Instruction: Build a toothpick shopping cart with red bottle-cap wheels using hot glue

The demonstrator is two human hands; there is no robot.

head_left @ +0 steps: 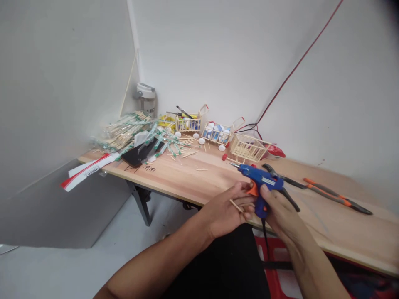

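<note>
Right hand [280,209] is closed firmly around the handle of a blue hot glue gun [260,180]. The gun is held over the near edge of the table, tilted, with its metal nozzle [234,165] pointing at about 10 o'clock. An orange trigger [253,189] faces the left hand. A black power cord [265,238] drops from the handle butt at 6 o'clock.

Left hand [227,203] has a narrow grip, with its fingers [246,203] curled around a thin wooden stick [236,205]. The stick pokes out toward 8 o'clock, just beside the gun. Both hands are close together, and the left fingertips are near the orange trigger. Contact there is hard to tell.

From the grip outward:
- 2 o'clock, touching distance from the gun: black-handled pliers [280,180].
- 3 o'clock: orange-and-black-handled pliers [338,196], lying on the wooden table [343,232].
- 12 o'clock: three small wooden-stick carts [247,147], with white plastic wheels [221,148] and loose sticks scattered nearby.
- 11 o'clock: a black phone [139,153], plus stick bundles in green-printed wrappers [124,131].
- 10 o'clock: a steel flask [146,97] in the wall corner.
- 9 o'clock: a red-and-white strip [85,171] hanging off the table edge.

A red cable [296,62] runs up the wall at 1 o'clock.
</note>
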